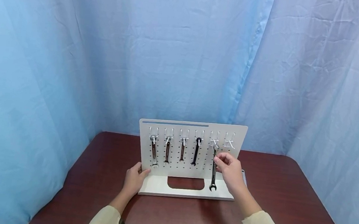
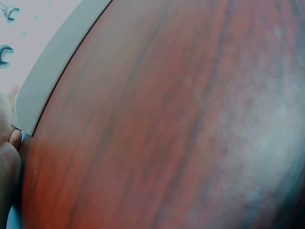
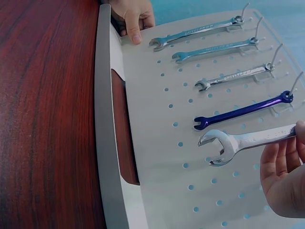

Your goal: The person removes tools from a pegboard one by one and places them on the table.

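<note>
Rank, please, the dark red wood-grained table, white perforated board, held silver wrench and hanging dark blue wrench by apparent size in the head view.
1. Dark red wood-grained table
2. White perforated board
3. Held silver wrench, its look perhaps enlarged by nearness
4. Hanging dark blue wrench

**Left hand (image 2: 7,162) at the board's (image 2: 52,62) corner**

We see mostly table (image 2: 143,119), its red-brown grain streaked darkly on a slant, with a pale sheen towards the right. At upper left we have the board's grey rim and white face, where two wrenches (image 2: 5,56) show only their jaw ends. Below, we see the hand against the corner, partly cut off.
</note>
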`<state>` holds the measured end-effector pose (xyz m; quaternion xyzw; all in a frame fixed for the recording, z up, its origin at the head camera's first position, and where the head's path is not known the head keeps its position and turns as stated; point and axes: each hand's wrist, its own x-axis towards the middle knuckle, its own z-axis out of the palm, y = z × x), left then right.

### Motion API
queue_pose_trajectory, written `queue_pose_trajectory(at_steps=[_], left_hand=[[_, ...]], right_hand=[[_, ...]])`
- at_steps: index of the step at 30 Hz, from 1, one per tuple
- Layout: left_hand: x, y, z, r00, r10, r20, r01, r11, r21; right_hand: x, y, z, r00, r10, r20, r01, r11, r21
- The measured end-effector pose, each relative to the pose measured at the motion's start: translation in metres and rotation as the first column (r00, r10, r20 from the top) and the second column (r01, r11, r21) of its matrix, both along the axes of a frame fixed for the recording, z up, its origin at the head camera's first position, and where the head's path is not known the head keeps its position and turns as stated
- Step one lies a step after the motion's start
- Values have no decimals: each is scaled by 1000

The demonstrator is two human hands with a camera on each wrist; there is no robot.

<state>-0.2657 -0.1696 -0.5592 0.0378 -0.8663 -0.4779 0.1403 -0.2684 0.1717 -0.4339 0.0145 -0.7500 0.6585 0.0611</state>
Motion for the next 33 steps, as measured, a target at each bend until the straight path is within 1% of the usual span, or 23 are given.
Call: queue_pose_trajectory(at_steps=[4,13,26,33], left_hand=[[0,0,0,1000,0,-3,0,1000,-2],[1,0,2,1000,8,-2,-8,1000,-6],[1,0,-1,1000,4,0,-4,1000,-12],[1,0,-1,1000,2,2,-2,1000,-15]], right_hand=[[3,1,2,1000,-6,5,6,1000,9],[9,4,7,1000,11,11,-11,999,33],[19,4,14,999,37,-2,-37,999,17],[26,8,19,999,41,9,-41,999,-20]])
